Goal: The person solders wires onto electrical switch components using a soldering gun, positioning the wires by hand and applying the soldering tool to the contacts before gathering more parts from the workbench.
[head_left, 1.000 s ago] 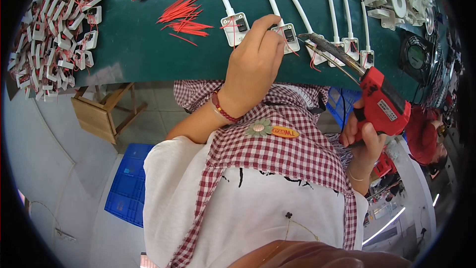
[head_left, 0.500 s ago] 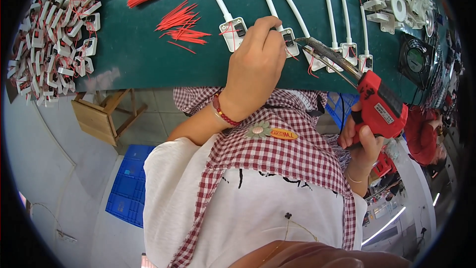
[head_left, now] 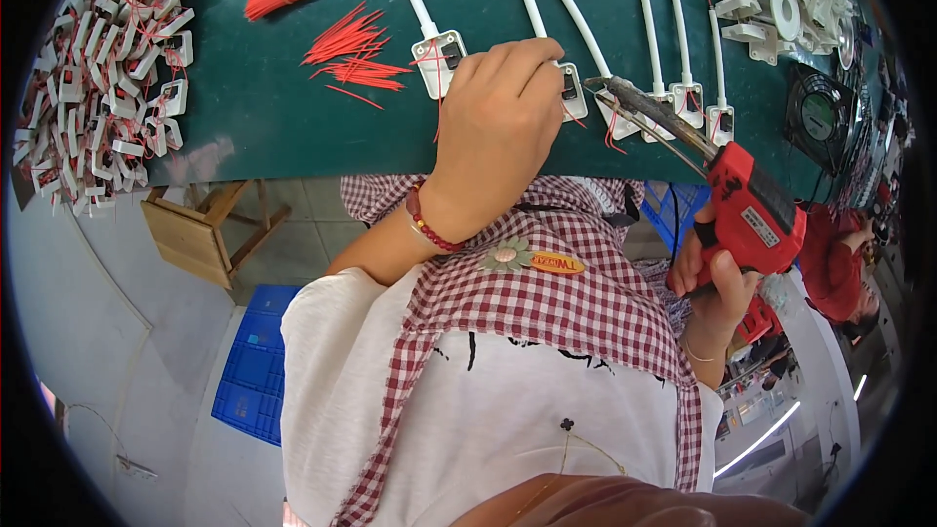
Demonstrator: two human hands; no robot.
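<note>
On the green bench [head_left: 293, 127], a white rectangular plastic housing [head_left: 578, 105] lies partly under the left hand [head_left: 503, 122], its fingers' grip hidden. The right hand [head_left: 722, 293] grips a red soldering gun [head_left: 771, 234]. The left knuckles have shifted leftward; work apparently stays at this housing.

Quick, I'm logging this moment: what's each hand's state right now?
Left hand: fingers bent at a white housing; fingertips hidden, so its grip cannot be told.
Right hand: closed, holding the red soldering gun.

Bright in here | tube light [head_left: 757, 440] glowing at lower right | pale sheen on the green tabletop [head_left: 293, 137] | edges bowed, corners black
</note>
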